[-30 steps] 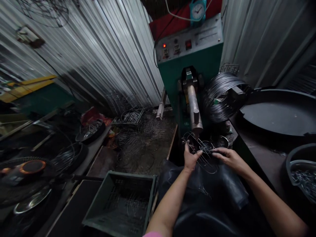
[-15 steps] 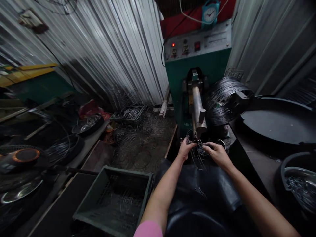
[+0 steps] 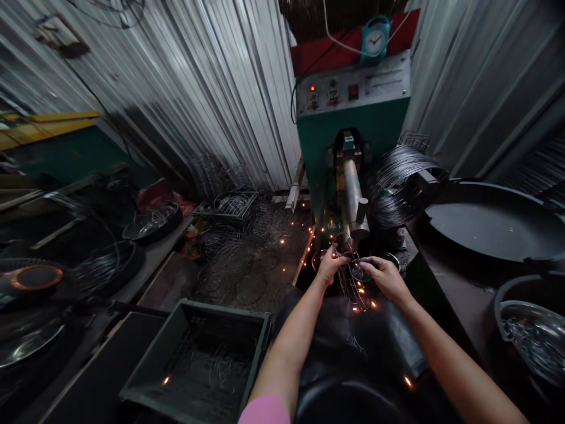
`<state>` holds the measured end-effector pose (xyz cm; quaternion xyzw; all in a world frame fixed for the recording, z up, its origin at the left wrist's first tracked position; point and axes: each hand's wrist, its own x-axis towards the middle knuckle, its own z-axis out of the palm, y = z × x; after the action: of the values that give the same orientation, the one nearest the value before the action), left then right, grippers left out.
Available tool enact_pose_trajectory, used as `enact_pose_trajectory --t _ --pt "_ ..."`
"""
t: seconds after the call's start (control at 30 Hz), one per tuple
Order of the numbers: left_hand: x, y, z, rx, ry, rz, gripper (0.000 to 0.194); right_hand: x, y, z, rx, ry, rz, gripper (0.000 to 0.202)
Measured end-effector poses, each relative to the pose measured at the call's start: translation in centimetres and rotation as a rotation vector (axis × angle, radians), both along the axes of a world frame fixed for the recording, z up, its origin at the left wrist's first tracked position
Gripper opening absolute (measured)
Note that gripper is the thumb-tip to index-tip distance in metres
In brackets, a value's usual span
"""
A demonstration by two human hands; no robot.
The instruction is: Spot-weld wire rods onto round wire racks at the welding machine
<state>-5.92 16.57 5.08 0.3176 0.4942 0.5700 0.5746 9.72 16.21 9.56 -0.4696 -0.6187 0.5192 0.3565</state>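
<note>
Under the tip of the metal arm (image 3: pixel 354 191) of a green machine (image 3: pixel 353 112), a thin wire frame (image 3: pixel 351 282) hangs between my hands. My left hand (image 3: pixel 330 265) is closed on its left side, thumb and fingers pinching the wires. My right hand (image 3: pixel 384 272) has its fingertips pressed together at the frame's right side; what small piece they pinch is too dark to tell. Orange sparks (image 3: pixel 361 288) fly around the frame and to the left of the machine.
A green crate (image 3: pixel 194 388) with some wire pieces stands lower left. Wire rings lie on the floor beyond it. A wire coil (image 3: pixel 397 185) hangs right of the arm. On the right are a large round tray (image 3: pixel 485 227) and a bowl of small metal parts (image 3: pixel 536 341).
Bright sparks have appeared around the arm's tip, the wire frame and the crate. Both hands keep nearly the same place and grip. The view has shifted slightly.
</note>
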Motion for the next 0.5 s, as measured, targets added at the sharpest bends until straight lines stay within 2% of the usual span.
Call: enact_pose_trajectory --t 0.17,0.3,0.37,0.5 --pt "-0.1 0.0 0.0 0.015 0.021 -0.011 0.065 -0.3 -0.2 0.2 0.039 -0.043 -0.011 0.034" --pt "-2.0 -1.2 -0.9 0.063 -0.005 -0.149 0.064 2.4 -2.6 -0.5 0.076 -0.103 -0.031 0.04" --pt "-3.7 -2.3 -2.0 0.011 -0.022 -0.152 0.062 5.2 -4.6 -1.5 0.054 -0.184 -0.071 0.04" --pt "-6.6 -5.1 -5.6 -0.234 0.058 0.01 0.06 10.7 -8.9 -4.3 -0.1 -0.337 -0.135 0.035"
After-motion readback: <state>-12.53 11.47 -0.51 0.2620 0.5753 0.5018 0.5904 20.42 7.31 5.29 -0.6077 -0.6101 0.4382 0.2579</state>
